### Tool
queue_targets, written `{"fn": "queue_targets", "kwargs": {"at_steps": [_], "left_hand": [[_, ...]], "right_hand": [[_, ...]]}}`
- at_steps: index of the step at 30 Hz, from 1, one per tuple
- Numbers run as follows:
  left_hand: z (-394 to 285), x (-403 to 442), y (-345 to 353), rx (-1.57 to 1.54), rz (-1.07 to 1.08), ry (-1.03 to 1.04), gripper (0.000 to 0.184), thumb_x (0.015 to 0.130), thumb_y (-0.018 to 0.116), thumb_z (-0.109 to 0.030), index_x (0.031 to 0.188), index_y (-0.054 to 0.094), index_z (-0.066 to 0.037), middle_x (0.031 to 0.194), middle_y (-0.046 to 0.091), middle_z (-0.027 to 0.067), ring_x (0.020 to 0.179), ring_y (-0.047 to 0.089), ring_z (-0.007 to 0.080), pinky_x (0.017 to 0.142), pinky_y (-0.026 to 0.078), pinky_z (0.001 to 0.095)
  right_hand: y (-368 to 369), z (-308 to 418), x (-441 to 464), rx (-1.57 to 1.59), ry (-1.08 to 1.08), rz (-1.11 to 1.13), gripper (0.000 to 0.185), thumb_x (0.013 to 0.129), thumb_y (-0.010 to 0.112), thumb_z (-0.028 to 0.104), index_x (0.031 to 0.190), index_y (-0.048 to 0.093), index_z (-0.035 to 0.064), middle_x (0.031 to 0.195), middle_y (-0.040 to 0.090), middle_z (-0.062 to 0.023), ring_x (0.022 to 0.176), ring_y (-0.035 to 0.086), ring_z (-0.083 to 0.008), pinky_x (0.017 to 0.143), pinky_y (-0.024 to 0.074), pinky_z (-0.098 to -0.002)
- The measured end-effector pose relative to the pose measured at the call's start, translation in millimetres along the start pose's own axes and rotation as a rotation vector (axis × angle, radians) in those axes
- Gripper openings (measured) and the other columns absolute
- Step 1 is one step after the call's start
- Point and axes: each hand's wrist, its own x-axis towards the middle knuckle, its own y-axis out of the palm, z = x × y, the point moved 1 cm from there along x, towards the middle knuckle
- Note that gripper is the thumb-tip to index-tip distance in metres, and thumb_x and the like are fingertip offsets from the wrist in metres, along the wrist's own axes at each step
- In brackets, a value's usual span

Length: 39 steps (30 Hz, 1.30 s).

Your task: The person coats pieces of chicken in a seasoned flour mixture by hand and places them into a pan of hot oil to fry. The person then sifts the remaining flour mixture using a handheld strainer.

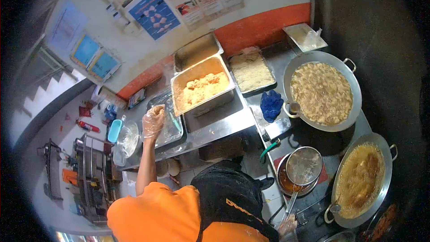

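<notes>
Strainer (304, 166) over pot (283, 182) at desk's (332, 144) left edge, handle seemingly enclosed by right hand's (289, 224) grip; left hand (153, 123) curled above tray (172, 138), hold uncertain; a knocked handle could topple strainer.

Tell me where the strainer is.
In the head view, the strainer is right of and below centre, over a pot and left of the lower wok.
</notes>
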Motion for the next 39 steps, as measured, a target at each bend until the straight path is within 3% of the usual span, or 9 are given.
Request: {"fn": "queue_targets", "kwargs": {"at_steps": [13, 15, 21, 23, 27, 30, 31, 36, 39], "left_hand": [[8, 43, 3, -0.016, 0.088, 0.006, 0.030, 0.086, 0.063, -0.022, 0.111, 0.068, -0.007, 0.101, 0.070, 0.0157, 0.089, 0.070, 0.0253, 0.082, 0.053, 0.0312], [16, 61, 12, 0.052, 0.197, 0.079, 0.032, 0.086, 0.066, -0.013, 0.117, 0.064, -0.005, 0.103, 0.071, 0.0128, 0.092, 0.067, 0.0172, 0.083, 0.053, 0.0305], [62, 131, 79, 0.078, 0.359, 0.082, 0.035, 0.082, 0.065, -0.015, 0.115, 0.065, -0.006, 0.116, 0.066, 0.0123, 0.102, 0.066, 0.0257, 0.090, 0.052, 0.0339], [101, 156, 130, 0.150, 0.318, 0.541, 0.033, 0.079, 0.064, -0.016, 0.111, 0.066, -0.006, 0.118, 0.065, 0.0109, 0.107, 0.063, 0.0275, 0.092, 0.050, 0.0350], [101, 194, 179, 0.255, 0.628, 0.562, 0.030, 0.078, 0.060, -0.015, 0.107, 0.067, -0.014, 0.119, 0.063, 0.0112, 0.105, 0.062, 0.0283, 0.091, 0.049, 0.0384], [140, 207, 220, 0.405, 0.610, 0.610, 0.022, 0.081, 0.057, -0.022, 0.099, 0.068, -0.015, 0.091, 0.070, 0.0097, 0.086, 0.068, 0.0295, 0.076, 0.053, 0.0410], [135, 209, 211, 0.390, 0.609, 0.603, 0.022, 0.081, 0.057, -0.022, 0.099, 0.068, -0.015, 0.091, 0.070, 0.0097, 0.086, 0.068, 0.0295, 0.076, 0.053, 0.0410], [160, 207, 198, -0.191, 0.427, 0.399, 0.023, 0.084, 0.056, -0.024, 0.098, 0.066, -0.010, 0.087, 0.069, 0.0138, 0.082, 0.067, 0.0302, 0.072, 0.053, 0.0417], [133, 205, 151, -0.123, 0.557, 0.358, 0.031, 0.084, 0.061, -0.026, 0.109, 0.065, -0.009, 0.091, 0.066, 0.0183, 0.089, 0.063, 0.0349, 0.078, 0.051, 0.0440]], "right_hand": [[-16, -1, 29, 0.090, 0.169, 0.251, 0.033, 0.089, 0.062, 0.020, 0.109, 0.058, -0.0070, 0.090, 0.063, -0.0190, 0.065, 0.061, -0.0250, 0.057, 0.0483, -0.0383], [-26, 3, 37, 0.105, 0.278, 0.333, 0.033, 0.089, 0.063, 0.020, 0.108, 0.058, -0.0066, 0.088, 0.063, -0.0177, 0.064, 0.060, -0.0232, 0.056, 0.0477, -0.0370], [-80, 49, 105, 0.175, 0.811, 0.605, 0.033, 0.087, 0.065, 0.021, 0.107, 0.059, -0.0051, 0.082, 0.063, -0.0138, 0.059, 0.057, -0.0180, 0.052, 0.0459, -0.0333], [-101, 83, 151, 0.254, 0.973, 0.617, 0.033, 0.087, 0.066, 0.021, 0.107, 0.059, -0.0046, 0.080, 0.063, -0.0124, 0.058, 0.057, -0.0162, 0.051, 0.0453, -0.0321], [-101, 176, 288, 0.624, 1.091, 0.521, 0.033, 0.085, 0.068, 0.021, 0.106, 0.060, -0.0037, 0.076, 0.063, -0.0098, 0.055, 0.055, -0.0128, 0.048, 0.0441, -0.0296], [-50, 274, 449, 0.979, 0.963, 0.606, 0.033, 0.083, 0.070, 0.018, 0.106, 0.061, -0.0032, 0.081, 0.062, -0.0055, 0.061, 0.056, -0.0110, 0.052, 0.0456, -0.0269], [-28, 305, 504, 1.054, 0.486, 0.560, 0.030, 0.083, 0.070, 0.017, 0.105, 0.063, -0.0016, 0.083, 0.061, -0.0018, 0.069, 0.057, -0.0100, 0.059, 0.0465, -0.0258], [157, 391, 673, 0.580, -0.291, 0.625, 0.034, 0.083, 0.069, 0.019, 0.108, 0.059, -0.0012, 0.097, 0.068, -0.0186, 0.092, 0.067, -0.0267, 0.077, 0.0523, -0.0354], [247, 429, 717, 0.076, -0.216, 0.857, 0.047, 0.079, 0.071, 0.026, 0.113, 0.057, -0.0023, 0.097, 0.066, -0.0241, 0.088, 0.067, -0.0333, 0.076, 0.0522, -0.0389]]}}
